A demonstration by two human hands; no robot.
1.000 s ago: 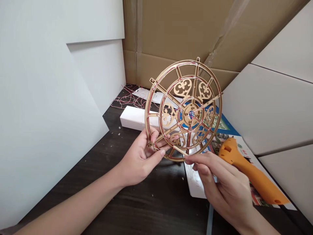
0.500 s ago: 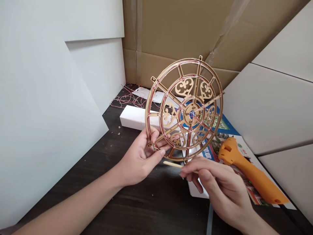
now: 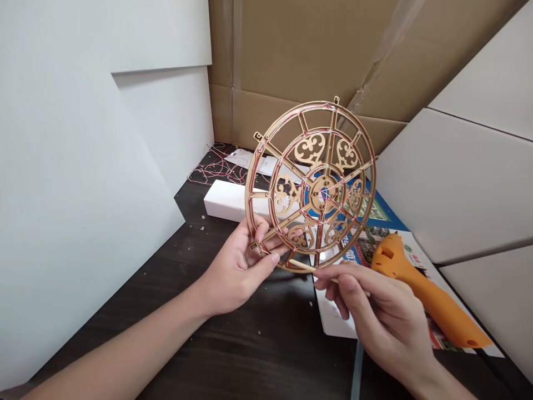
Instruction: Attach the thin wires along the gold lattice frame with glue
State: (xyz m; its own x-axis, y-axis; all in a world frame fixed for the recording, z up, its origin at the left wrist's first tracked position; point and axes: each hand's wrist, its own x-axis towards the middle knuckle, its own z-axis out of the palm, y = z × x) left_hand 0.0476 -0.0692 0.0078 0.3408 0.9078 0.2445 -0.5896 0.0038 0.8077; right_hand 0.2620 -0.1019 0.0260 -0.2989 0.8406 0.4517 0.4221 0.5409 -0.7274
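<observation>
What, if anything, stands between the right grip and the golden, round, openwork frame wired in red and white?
Nothing visible: the slender, pale, wood-coloured stick in the right grip overlaps the lower rim of the frame, though contact is unclear. The left grip holds the frame, its thumb just left of the stick's tip.

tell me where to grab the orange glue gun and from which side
Likely the orange glue gun's handle, from the near right: this long, narrow part slants that way across the printed sheet, the wider head at the far end.
</observation>
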